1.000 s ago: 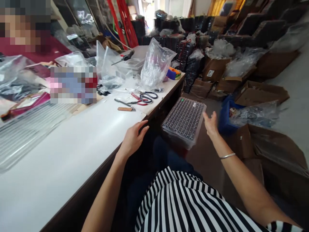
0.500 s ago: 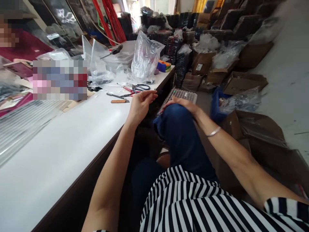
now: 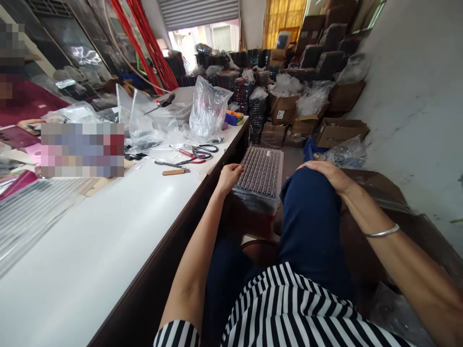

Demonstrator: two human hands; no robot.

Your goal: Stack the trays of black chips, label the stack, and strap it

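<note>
My left hand [image 3: 230, 176] is at the near left edge of a clear plastic tray [image 3: 263, 171] filled with rows of small dark parts. Its fingers are curled and pressed together; whether they grip anything is hidden. The tray tops a stack [image 3: 255, 201] low beside the table. On my raised knee [image 3: 311, 197] in blue trousers lies my right hand [image 3: 325, 173], fingers stretched out and holding nothing. On the white table [image 3: 152, 212], left of my left hand, lie scissors [image 3: 205, 152], red-handled pliers [image 3: 193, 160], a pen [image 3: 170, 165] and a wooden-handled blade [image 3: 175, 172].
Clear plastic bags [image 3: 210, 106] stand at the table's far end by rolls of tape [image 3: 234, 117]. Cardboard boxes [image 3: 284, 110] and dark stacked trays [image 3: 256, 115] fill the floor ahead and right. A co-worker's sleeve [image 3: 36, 99] shows across the table at left.
My right hand and knee have swung right, uncovering the tray. My left hand has moved down and right from the table edge to the tray's side. The view has tilted up.
</note>
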